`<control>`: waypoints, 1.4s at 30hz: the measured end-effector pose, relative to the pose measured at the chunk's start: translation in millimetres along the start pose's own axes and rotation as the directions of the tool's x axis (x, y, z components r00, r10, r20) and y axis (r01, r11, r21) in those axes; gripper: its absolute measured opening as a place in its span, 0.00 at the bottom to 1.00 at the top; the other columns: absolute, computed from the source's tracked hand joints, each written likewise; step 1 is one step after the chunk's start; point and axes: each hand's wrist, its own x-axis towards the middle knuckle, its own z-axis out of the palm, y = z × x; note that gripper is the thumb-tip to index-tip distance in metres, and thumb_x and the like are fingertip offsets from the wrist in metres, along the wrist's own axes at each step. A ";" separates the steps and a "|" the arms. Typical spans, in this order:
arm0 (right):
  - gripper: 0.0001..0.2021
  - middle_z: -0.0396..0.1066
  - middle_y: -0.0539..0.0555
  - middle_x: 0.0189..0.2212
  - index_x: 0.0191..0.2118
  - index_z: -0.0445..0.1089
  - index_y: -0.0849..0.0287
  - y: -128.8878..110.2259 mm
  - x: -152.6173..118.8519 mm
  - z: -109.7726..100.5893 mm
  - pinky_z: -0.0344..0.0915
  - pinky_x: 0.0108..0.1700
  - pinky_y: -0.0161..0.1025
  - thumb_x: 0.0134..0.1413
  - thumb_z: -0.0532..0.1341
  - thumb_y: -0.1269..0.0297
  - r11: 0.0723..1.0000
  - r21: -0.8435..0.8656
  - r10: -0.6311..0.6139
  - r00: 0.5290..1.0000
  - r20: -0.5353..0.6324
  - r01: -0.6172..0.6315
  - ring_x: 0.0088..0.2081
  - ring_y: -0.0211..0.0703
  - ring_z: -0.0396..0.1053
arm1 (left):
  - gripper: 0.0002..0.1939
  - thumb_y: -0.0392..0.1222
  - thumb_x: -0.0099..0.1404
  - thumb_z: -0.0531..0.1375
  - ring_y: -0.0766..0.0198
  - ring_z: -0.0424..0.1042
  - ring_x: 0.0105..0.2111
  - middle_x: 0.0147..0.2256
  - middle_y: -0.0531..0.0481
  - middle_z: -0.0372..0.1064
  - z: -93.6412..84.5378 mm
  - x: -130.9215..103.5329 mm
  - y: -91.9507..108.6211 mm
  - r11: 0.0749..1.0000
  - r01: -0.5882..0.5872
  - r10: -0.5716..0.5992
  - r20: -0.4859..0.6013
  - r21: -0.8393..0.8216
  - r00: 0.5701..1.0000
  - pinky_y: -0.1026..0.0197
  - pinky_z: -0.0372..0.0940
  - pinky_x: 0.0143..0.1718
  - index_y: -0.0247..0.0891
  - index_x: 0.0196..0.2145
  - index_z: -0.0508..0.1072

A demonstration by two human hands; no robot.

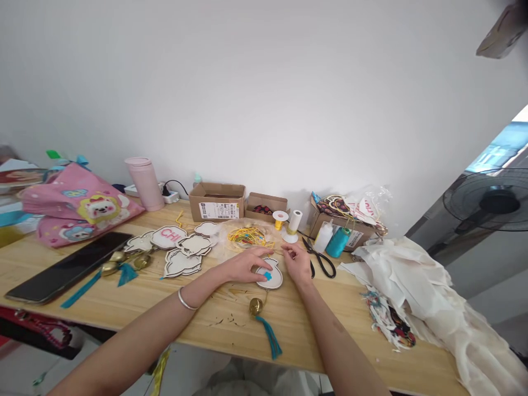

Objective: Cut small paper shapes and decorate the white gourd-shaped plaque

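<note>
A white gourd-shaped pendant (274,278) with a blue flower lies on the wooden table. My left hand (247,265) holds its left side, the thumb on its face near the flower and the fingers reaching past its top edge. Close to the upper right of the pendant, my right hand (297,263) is closed in a pinch; what sits between its fingertips is too small to make out. From the pendant's lower end hang a brass bell (256,306) and a teal tassel (270,338). Yellow cords (246,237) lie coiled on clear plastic just beyond my hands.
Black-handled scissors (319,257), a white bottle (324,237) and a teal thread cone (337,242) stand right of my hands. Cloud-shaped pieces (183,263), more bells (109,268) and a phone (68,267) lie left. White cloth (429,297) covers the right end; cardboard boxes (217,202) line the wall.
</note>
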 end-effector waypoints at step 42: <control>0.08 0.70 0.53 0.27 0.30 0.72 0.60 -18.8 -6.7 -9.6 0.60 0.24 0.32 0.49 0.55 0.72 0.998 -0.038 -0.045 0.998 0.048 0.047 0.23 0.35 0.62 | 0.34 0.61 0.55 0.54 0.41 0.33 0.61 0.64 0.42 0.29 -14.2 -16.8 14.4 0.963 0.115 -0.192 0.323 0.242 0.927 0.38 0.41 0.56 0.55 0.58 0.54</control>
